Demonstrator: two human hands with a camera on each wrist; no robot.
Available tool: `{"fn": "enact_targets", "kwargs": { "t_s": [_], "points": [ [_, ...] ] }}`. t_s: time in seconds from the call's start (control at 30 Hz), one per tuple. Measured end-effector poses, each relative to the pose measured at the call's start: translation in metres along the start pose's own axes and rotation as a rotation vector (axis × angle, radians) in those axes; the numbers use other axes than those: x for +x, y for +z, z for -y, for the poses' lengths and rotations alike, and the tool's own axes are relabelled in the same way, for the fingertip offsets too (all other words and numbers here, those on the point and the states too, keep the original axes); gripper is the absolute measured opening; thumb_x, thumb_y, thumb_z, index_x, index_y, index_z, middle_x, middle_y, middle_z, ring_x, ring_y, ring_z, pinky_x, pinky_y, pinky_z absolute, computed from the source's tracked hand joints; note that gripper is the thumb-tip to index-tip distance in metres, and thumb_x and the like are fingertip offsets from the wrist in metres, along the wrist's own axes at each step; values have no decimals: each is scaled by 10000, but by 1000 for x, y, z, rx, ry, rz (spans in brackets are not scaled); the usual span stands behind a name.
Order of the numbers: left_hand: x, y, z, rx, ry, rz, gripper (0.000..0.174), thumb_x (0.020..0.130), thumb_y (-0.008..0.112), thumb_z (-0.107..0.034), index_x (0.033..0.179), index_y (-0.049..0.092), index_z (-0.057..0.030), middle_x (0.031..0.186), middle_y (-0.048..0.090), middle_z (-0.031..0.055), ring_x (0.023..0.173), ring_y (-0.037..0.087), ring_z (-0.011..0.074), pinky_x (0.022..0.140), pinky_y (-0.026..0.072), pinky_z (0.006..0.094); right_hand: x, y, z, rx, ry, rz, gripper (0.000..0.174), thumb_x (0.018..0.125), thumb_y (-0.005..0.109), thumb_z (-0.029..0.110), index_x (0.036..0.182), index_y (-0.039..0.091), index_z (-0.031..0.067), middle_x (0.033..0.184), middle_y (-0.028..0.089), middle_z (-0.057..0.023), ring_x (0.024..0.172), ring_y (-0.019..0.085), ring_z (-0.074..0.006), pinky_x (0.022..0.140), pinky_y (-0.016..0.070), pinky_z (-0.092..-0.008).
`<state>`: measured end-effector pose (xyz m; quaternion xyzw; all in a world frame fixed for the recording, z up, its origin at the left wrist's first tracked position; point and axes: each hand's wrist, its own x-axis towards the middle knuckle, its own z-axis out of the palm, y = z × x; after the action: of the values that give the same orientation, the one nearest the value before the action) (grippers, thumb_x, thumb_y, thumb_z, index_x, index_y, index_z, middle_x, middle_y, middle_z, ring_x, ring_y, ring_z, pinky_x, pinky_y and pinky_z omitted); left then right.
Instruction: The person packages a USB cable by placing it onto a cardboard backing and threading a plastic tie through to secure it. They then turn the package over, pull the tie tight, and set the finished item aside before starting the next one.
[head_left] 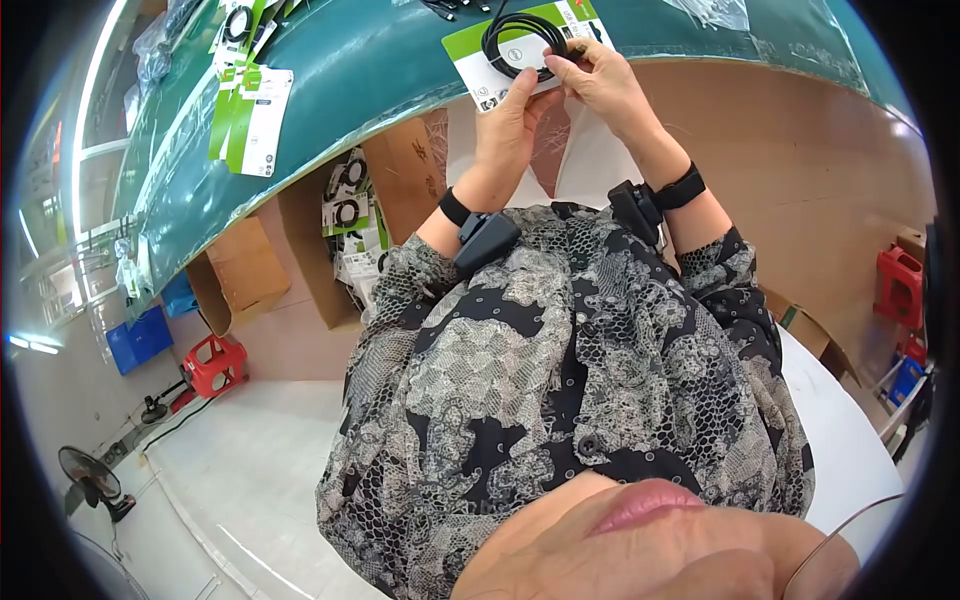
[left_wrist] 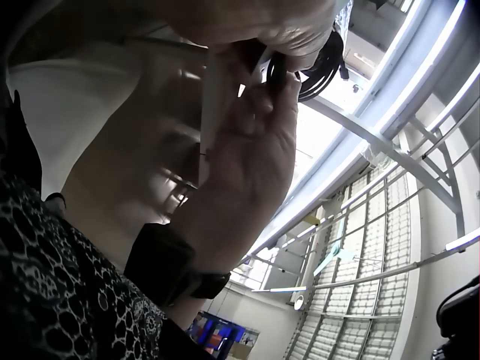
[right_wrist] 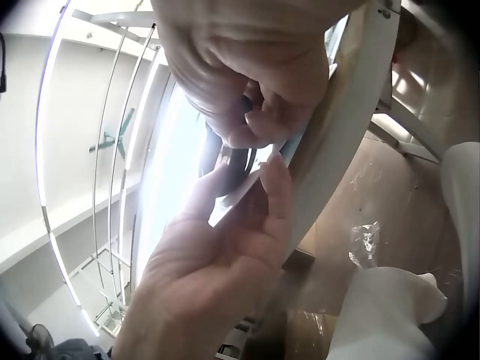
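Note:
A coiled black cable [head_left: 490, 50] lies against a green-and-white packaging card [head_left: 466, 44] at the near edge of the green table in the head view. My left hand [head_left: 508, 125] holds the card from below, its thumb over the coil's lower part. At the coil's right side, my right hand [head_left: 600, 88] pinches the cable between thumb and fingers. In the right wrist view, the left thumb and fingers grip the coil [right_wrist: 238, 171] and card from below, close under the right hand [right_wrist: 247, 67]. The right fingertips are partly hidden there.
More green-and-white cards [head_left: 262, 120] lie on the green table [head_left: 370, 65] at left, near a packaged black cable [head_left: 238, 24]. Black cable ends [head_left: 455, 8] lie beyond the coil. Under the table stands a cardboard box [head_left: 318, 250] with packaged cables; a red stool [head_left: 215, 362] is at lower left.

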<state>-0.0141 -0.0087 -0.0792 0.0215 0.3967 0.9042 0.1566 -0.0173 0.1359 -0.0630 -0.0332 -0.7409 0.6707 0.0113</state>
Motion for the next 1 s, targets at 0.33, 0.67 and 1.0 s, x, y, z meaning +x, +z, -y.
{"fn": "enact_targets", "kwargs": {
  "t_s": [0.33,0.67,1.0],
  "points": [
    [-10,8,7,-2,50,-80,295,894,520,-22,1186,485,-42,1101,581,78,940,605,190,788,553,329,-12,3,12,-238,-385,-137,388,791,678,50,1155,546,74,936,536,-39,680,521,-64,584,444,-208],
    [-15,9,-10,-1,-34,-29,284,897,525,-33,1179,490,-25,1098,582,82,936,609,181,776,556,305,0,-28,10,-710,-897,60,226,719,675,31,916,693,141,954,532,-59,851,543,-225,755,446,-314],
    [-18,8,-2,72,-4,-27,268,910,529,-51,1174,495,-24,1094,577,88,926,612,177,748,570,309,-15,-13,3,-584,-722,13,291,700,684,1,955,674,141,887,541,-60,817,539,-219,712,449,-303]
  ]
}}
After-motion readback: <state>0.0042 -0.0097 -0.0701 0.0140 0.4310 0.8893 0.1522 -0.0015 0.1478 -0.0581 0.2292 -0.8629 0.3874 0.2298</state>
